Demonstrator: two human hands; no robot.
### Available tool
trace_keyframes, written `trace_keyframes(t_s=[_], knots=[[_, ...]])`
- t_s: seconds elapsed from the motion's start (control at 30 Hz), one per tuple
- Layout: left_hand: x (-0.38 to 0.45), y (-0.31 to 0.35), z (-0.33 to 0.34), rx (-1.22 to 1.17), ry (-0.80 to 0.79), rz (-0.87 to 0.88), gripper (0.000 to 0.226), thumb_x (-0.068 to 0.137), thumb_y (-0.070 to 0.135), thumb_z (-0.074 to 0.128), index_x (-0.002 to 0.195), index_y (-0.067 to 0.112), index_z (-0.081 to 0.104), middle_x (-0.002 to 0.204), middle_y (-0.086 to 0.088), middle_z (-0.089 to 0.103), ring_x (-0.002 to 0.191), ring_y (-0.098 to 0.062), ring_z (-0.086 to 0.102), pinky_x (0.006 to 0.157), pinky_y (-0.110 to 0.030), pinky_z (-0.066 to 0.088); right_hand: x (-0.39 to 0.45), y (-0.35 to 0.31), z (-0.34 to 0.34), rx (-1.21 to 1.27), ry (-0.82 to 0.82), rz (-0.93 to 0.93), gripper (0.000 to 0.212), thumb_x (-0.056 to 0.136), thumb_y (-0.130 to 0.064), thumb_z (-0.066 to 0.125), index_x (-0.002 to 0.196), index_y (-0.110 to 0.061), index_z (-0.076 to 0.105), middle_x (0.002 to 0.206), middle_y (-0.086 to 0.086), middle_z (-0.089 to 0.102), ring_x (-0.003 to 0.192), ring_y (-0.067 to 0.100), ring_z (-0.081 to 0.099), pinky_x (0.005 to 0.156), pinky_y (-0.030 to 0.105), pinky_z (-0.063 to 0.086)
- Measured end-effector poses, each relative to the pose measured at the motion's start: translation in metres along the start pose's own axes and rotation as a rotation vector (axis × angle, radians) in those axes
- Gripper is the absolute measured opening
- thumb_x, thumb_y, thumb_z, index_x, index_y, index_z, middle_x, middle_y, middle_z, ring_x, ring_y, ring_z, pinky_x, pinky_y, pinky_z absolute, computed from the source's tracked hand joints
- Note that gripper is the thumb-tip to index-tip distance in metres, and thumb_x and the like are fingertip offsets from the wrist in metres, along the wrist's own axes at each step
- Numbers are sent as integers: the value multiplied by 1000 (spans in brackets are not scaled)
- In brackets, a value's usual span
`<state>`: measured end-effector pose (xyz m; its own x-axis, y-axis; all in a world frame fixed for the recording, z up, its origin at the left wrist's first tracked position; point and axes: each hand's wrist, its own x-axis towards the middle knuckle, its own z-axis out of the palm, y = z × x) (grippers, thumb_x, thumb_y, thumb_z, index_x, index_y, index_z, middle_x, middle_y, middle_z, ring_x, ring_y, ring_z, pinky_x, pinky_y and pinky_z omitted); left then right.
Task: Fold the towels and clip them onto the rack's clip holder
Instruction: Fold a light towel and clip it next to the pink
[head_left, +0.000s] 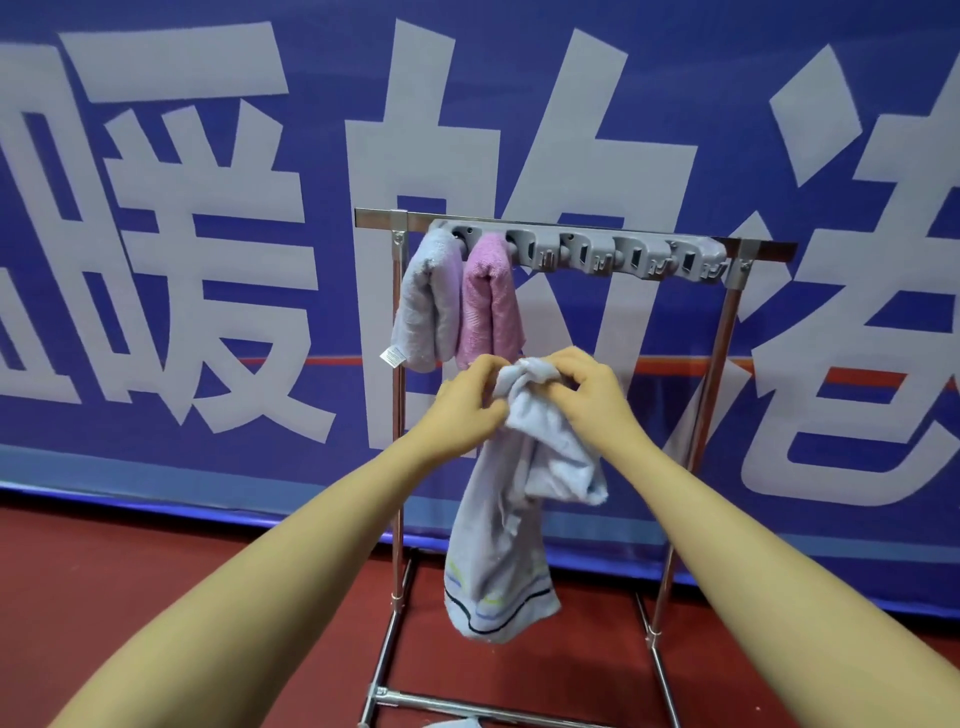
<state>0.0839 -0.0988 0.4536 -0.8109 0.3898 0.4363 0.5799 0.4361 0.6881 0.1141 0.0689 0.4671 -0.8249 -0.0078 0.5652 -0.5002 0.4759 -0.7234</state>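
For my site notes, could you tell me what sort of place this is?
Probably an indoor sports hall or event space: a large blue banner with big white characters lines the wall, and the metal rack stands on red floor.

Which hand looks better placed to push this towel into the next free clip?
Probably the right hand: it grips the bunched top of the pale blue towel and sits nearer the empty clips, right of the pink towel.

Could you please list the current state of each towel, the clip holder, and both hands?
lavender towel: folded, clipped at the holder's leftmost slot.
pink towel: folded, clipped beside it.
pale blue striped towel: bunched at top, hanging loose, unclipped.
clip holder: mounted on the rack, remaining slots empty.
left hand: gripping the striped towel's top.
right hand: gripping the same top.
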Motion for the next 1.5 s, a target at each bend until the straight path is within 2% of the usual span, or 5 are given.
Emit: trace_keyframes(t_s=[0.33,0.57,0.8,1.2,1.5], knots=[[-1,-23,20,147,1,-40,28,88,20,57,65,24,43,74,2,50,72,-16,46,65,-33,36,-7,-3,-25,-11,1,-43,25,88,-4,58,91,-26,70,95,-2,63,86,3,57,76,15,44],[-3,-25,39,285,-136,84,27,84,22,60,110,24,52,75,6,48,69,-13,49,64,-35,44,-15,-4,-40,98,88,2,14,89,-9,60,100,-12,70,102,5,66,93,5,60,82,15,47],[-3,-2,63,-73,-80,-13,23,86,23,61,70,34,50,82,6,46,66,-2,42,63,-17,33,-13,-8,-59,95,75,-35,16,88,-4,61,96,-15,68,98,-3,64,86,-5,59,76,11,44],[20,-9,38,571,189,-27,22,94,24,46,90,15,65,85,-8,64,81,-33,59,63,-34,41,-25,12,-69,-35,49,54,12,86,-12,65,87,-23,69,91,-5,64,87,3,59,77,14,46],[25,8,14,16,292,-151,31,85,4,48,97,16,74,91,-1,72,85,-15,63,75,-24,51,-22,17,-64,-252,161,57,29,89,5,50,104,-8,70,99,-8,63,96,5,56,79,-2,39]])
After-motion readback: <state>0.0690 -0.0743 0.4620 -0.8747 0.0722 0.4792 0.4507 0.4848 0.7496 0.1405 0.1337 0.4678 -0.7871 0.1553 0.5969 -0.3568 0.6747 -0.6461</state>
